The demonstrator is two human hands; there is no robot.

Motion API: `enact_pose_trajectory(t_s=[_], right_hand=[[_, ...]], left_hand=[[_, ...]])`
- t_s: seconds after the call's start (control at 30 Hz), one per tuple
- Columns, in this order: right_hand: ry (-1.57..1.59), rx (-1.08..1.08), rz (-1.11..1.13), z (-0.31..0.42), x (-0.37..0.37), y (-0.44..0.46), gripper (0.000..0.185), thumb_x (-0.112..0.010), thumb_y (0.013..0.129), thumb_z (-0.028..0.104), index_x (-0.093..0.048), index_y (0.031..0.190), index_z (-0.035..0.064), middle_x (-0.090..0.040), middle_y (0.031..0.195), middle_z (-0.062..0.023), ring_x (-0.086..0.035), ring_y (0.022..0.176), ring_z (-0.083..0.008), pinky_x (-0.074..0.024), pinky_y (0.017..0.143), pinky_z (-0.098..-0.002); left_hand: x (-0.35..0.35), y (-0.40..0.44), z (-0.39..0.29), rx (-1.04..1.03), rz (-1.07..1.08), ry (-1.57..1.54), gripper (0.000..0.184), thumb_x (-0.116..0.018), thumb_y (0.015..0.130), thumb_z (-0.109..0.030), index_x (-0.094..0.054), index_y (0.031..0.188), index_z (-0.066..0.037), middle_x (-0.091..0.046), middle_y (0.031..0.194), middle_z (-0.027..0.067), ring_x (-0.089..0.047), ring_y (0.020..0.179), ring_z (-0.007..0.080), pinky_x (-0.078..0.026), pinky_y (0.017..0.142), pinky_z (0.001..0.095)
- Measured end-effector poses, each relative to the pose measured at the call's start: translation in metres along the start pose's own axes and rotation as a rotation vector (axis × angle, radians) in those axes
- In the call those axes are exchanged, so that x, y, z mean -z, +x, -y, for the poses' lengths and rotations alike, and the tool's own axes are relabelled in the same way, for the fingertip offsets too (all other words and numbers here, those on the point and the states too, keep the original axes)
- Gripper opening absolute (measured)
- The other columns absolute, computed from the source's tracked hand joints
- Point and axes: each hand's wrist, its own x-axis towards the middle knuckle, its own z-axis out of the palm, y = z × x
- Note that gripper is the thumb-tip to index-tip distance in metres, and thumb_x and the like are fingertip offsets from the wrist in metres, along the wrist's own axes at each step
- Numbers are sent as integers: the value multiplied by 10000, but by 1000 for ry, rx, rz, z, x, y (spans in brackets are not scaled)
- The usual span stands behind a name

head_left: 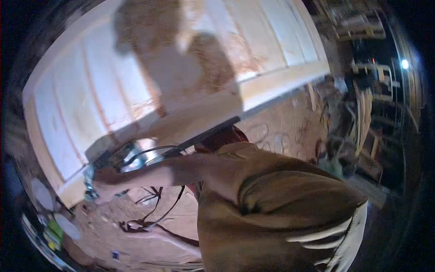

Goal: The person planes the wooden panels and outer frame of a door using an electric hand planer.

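My right hand (107, 181) is closed around a teal power tool (90, 181) at the near left corner of a large pale wooden panel (181, 124). Blur hides the exact kind of tool. A black cord (158, 147) loops from the tool past my forearm. Lower down, over the ground, my left hand (138, 226) has its fingers curled around a dark power cord (170, 209). My brown shirt (272, 199) fills the lower right. Brown shavings (240, 50) lie scattered on the panel, and a dark shadow falls across its middle.
Sandy ground (104, 235) stretches beneath the panel. At the left lie pale round lids (68, 225) and a green-yellow packet (53, 233). Stacked timber (364, 120) and a pale frame (385, 77) stand at right, near a bright lamp (404, 64).
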Motion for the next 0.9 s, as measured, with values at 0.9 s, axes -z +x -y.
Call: enact_pose_trajectory(t_s=[0.9], right_hand=[[-198,-746,-54,-321,603,-779,527,-806,850,230,-588,1270,-2,-562,1112,-140,-589,1020,-255,-507,865,-395]], left_hand=[[-460,-355,-261,-917,1045,-187,461,-614,890,-239,-575,1323,-87,-496,1430,151,-520,1302,348,-416,1106,493]])
